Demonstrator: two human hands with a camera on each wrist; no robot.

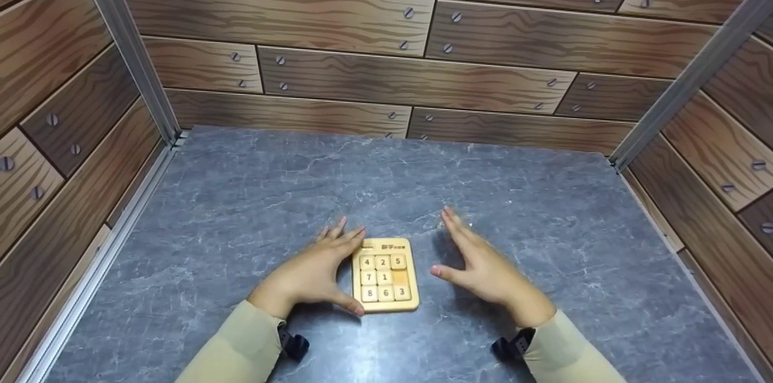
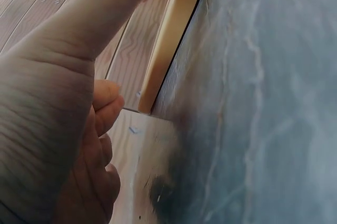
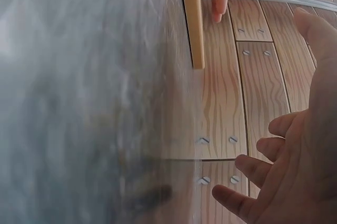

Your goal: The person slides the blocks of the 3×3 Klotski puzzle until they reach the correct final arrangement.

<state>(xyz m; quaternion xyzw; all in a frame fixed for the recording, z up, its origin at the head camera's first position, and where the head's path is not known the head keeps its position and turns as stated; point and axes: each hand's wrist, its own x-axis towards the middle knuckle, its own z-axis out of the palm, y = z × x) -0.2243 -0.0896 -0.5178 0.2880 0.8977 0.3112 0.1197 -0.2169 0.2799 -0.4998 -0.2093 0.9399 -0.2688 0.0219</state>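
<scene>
Evidently, your left hand (image 1: 314, 274), thumb and fingers spread, frames the left side of the number puzzle (image 1: 401, 278) lying on the table (image 1: 531, 202), perhaps to steady it; your right hand (image 1: 486, 271), also spread, holds nothing nearby.

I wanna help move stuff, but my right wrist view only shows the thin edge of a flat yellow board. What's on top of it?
Observer: The flat yellow rounded-rectangle board holds eight pale yellow square tiles with black numbers.
Operator: Ooh! Is there a gap anywhere?
Observer: Yes, one bare yellow square gap, just right of the tile numbered 1 in the head view.
Operator: And the other hand's thumb?
Observer: The left hand has its thumb by the board's lower left corner in the head view.
</scene>
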